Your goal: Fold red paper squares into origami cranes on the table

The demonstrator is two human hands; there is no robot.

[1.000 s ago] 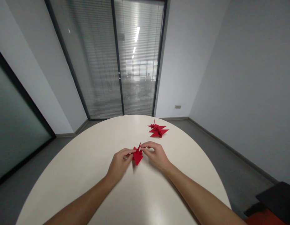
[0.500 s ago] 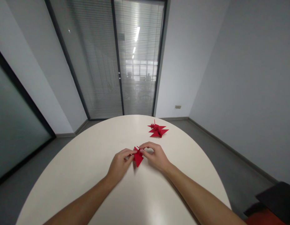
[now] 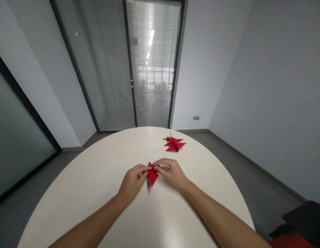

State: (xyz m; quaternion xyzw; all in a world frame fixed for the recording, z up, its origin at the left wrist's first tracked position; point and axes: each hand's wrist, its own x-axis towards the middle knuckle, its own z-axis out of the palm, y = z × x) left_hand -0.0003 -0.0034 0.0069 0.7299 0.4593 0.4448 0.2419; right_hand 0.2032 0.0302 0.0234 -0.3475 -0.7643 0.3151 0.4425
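Note:
A small folded red paper piece [image 3: 152, 175] lies on the round cream table [image 3: 103, 179] in front of me. My left hand [image 3: 131, 181] pinches its left side with thumb and fingertips. My right hand [image 3: 171, 172] pinches its upper tip from the right, fingers curled. Both hands rest on the tabletop and meet over the paper, hiding its top edge.
Farther back on the table, right of centre, lie finished red paper cranes [image 3: 174, 143]. Glass doors with blinds [image 3: 134, 65] stand beyond the table. A dark seat with an orange part [image 3: 302, 224] is at the lower right. Grey floor surrounds the table.
My right hand's fingers have slid slightly left and down onto the paper's upright tip, which now looks flatter. My left hand has barely moved.

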